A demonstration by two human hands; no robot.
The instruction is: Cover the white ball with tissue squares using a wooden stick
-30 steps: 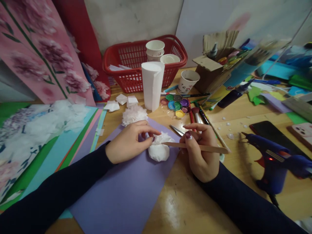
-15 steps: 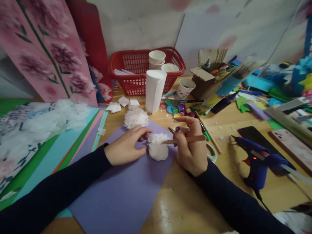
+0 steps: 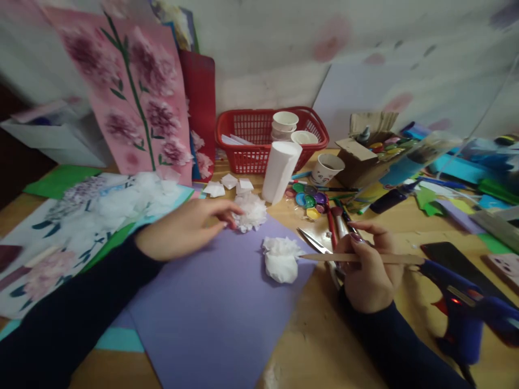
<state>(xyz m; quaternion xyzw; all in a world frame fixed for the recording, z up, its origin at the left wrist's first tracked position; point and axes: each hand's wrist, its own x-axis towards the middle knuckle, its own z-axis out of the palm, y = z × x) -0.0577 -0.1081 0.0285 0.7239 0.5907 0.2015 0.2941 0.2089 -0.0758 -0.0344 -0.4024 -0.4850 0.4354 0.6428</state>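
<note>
Right hand (image 3: 371,265): I grip the wooden stick (image 3: 324,257), tip beside the white bundle (image 3: 281,266) on purple paper (image 3: 219,308).
Left hand (image 3: 190,227): at the ruffled pompom (image 3: 252,212); can't tell if pinching.
Pompom: likely my pick-up step; calls for light fingers.

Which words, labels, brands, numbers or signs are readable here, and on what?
None reads clearly.
Cup: dark and red marks, too small and blurred.
Glue gun: a pale strip on its side, too blurred to tell any print.
No other lettering can be made out.

Paper cup (image 3: 323,175) mkgs blurred, no legible txt
</note>
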